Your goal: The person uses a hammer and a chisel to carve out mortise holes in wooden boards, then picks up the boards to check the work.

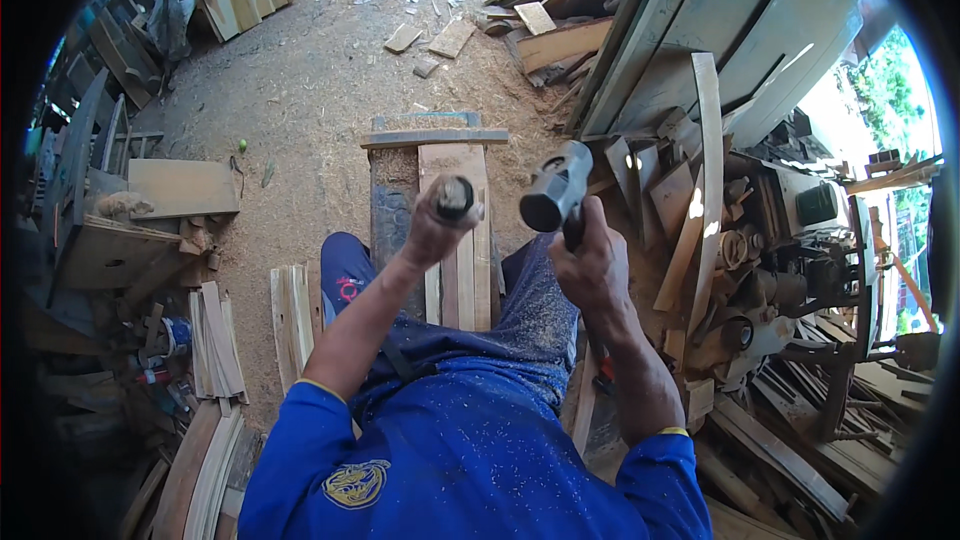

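Note:
My left hand (pixel 432 235) is closed around an upright chisel (pixel 454 197). Its round handle end, with a dark ring, points up at me; the blade is hidden beneath the fist. In my right hand (pixel 592 255) is a hammer (pixel 558 188) with a heavy metal head. The head is raised to the right of the chisel, apart from it. Below both hands, between my legs, light wooden boards (pixel 465 285) lie lengthwise on a low dark bench (pixel 390 180). A narrow wooden strip (pixel 435 138) crosses the bench at its far end.
Sawdust and wood scraps (pixel 452 38) litter the ground ahead. Left are a wooden box-like piece (pixel 180 188) and stacked strips (pixel 218 340). Large panels (pixel 720 40) lean at the far right. Nearer right, a long curved strip (pixel 708 190) stands among cluttered offcuts and machinery (pixel 815 205).

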{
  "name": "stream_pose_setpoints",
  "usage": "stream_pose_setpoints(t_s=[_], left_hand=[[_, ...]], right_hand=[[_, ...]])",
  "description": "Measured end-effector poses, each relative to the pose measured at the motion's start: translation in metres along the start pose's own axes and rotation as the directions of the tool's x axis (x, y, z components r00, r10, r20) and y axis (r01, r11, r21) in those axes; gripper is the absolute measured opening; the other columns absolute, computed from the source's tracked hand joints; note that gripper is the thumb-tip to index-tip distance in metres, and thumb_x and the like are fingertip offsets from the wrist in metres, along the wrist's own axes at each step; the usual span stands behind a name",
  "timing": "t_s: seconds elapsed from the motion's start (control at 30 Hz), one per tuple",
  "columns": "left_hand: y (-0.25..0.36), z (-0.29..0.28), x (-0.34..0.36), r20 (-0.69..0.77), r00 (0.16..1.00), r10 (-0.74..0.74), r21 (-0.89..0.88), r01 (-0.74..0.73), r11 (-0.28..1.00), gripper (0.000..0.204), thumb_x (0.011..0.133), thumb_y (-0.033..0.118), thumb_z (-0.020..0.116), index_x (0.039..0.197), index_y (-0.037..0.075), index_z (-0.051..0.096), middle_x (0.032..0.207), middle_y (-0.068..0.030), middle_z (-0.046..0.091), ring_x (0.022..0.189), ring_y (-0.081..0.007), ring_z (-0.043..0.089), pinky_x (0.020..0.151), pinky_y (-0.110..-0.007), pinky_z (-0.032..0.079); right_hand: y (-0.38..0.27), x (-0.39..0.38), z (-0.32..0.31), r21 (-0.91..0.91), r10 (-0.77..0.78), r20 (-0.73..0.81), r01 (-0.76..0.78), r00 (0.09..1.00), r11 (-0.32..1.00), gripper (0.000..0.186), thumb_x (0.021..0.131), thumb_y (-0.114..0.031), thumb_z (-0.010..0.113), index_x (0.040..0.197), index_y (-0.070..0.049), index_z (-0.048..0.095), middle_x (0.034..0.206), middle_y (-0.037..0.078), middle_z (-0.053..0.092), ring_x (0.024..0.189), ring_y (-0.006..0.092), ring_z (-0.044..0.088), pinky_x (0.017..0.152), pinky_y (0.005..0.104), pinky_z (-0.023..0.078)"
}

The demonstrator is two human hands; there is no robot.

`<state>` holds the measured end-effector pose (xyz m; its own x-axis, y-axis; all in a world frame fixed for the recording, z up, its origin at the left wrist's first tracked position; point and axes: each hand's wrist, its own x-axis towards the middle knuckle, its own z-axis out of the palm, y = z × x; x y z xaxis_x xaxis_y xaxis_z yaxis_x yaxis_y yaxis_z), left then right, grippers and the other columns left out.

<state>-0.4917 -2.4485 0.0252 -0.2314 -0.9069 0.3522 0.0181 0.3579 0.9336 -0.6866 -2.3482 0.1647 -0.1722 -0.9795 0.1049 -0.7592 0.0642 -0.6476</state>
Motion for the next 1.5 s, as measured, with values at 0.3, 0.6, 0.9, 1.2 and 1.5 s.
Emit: stream_pose_setpoints(t_s=[0.3,0.6,0.9,1.2,1.5], left_hand=[[-0.007,-0.009,-0.095,0.130,0.919,0.372,0.076,-0.383,0.921,0.025,0.082,0.005,0.073,0.101,0.007,0.057,0.097,-0.0092,0.061,0.098,-0.0239,0.064,0.106,-0.053,0.043],[0.032,-0.002,0.006,-0.142,0.990,0.020,0.000,-0.021,1.000,0.020,0.089,0.002,0.071,0.102,0.003,0.056,0.086,-0.0034,0.064,0.076,-0.0111,0.064,0.069,-0.028,0.056],[0.033,0.001,0.052,-0.075,0.995,-0.070,-0.089,0.063,0.994,0.014,0.090,0.006,0.069,0.096,0.002,0.058,0.079,-0.0043,0.064,0.069,-0.0122,0.066,0.062,-0.027,0.056],[0.023,0.009,0.059,-0.141,0.974,-0.178,-0.194,0.149,0.970,0.012,0.085,0.010,0.076,0.086,0.003,0.066,0.077,-0.0003,0.067,0.071,-0.0071,0.062,0.067,-0.025,0.052],[0.021,0.008,0.059,-0.079,0.984,-0.160,-0.129,0.149,0.980,0.013,0.085,0.012,0.076,0.087,0.003,0.067,0.076,0.0004,0.067,0.070,-0.0071,0.062,0.066,-0.025,0.052]], right_hand=[[0.070,-0.072,0.030,0.050,0.295,0.041,-0.297,0.955,0.954,0.026,0.079,-0.008,0.064,0.100,-0.002,0.051,0.069,0.016,0.058,0.062,0.0288,0.059,0.060,0.0423,0.046],[0.134,-0.141,0.068,-0.037,0.532,0.207,-0.537,0.821,0.843,0.034,0.078,-0.016,0.065,0.106,-0.004,0.051,0.083,0.030,0.065,0.084,0.0513,0.063,0.073,0.0573,0.047],[0.143,-0.129,0.078,-0.080,0.543,0.296,-0.546,0.786,0.834,0.031,0.077,-0.017,0.065,0.101,-0.004,0.051,0.085,0.031,0.065,0.086,0.0519,0.062,0.075,0.0562,0.047],[0.148,-0.125,0.079,-0.051,0.547,0.318,-0.562,0.775,0.826,0.031,0.077,-0.016,0.065,0.101,-0.003,0.051,0.085,0.031,0.065,0.086,0.0518,0.062,0.074,0.0555,0.047],[0.149,-0.124,0.079,-0.065,0.539,0.315,-0.549,0.781,0.833,0.031,0.077,-0.015,0.065,0.101,-0.003,0.051,0.085,0.031,0.064,0.087,0.0521,0.062,0.074,0.0552,0.047]])
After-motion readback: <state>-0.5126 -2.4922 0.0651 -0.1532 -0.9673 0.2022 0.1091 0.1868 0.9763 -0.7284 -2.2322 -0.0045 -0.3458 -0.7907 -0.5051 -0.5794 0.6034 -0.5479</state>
